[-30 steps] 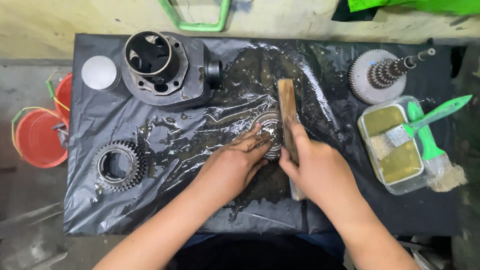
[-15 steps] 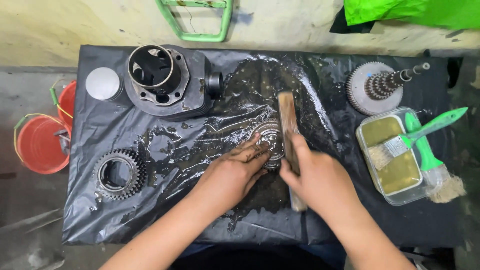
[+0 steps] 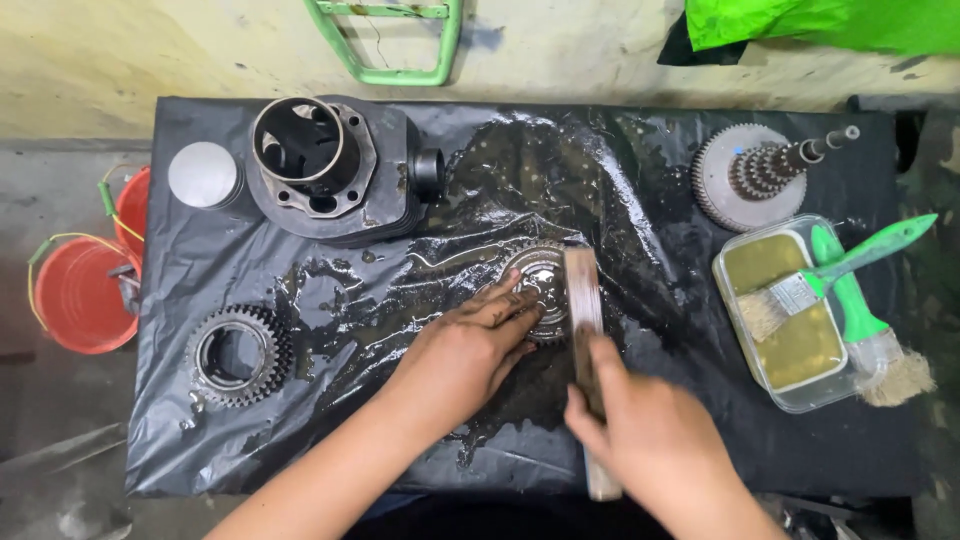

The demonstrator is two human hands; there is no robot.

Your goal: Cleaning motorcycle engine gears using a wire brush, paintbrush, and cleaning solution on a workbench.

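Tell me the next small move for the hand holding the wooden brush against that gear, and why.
Probably draw the wooden brush across the gear toward you. The right hand holds it by the near end, its far end lies along the gear's right edge, and the left hand pins the gear on the wet black sheet, so the gear looks steadied for scrubbing.

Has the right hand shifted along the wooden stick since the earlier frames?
Yes. The right hand has slid down the wooden stick, toward the person and away from the gear that the left hand steadies on the black sheet.
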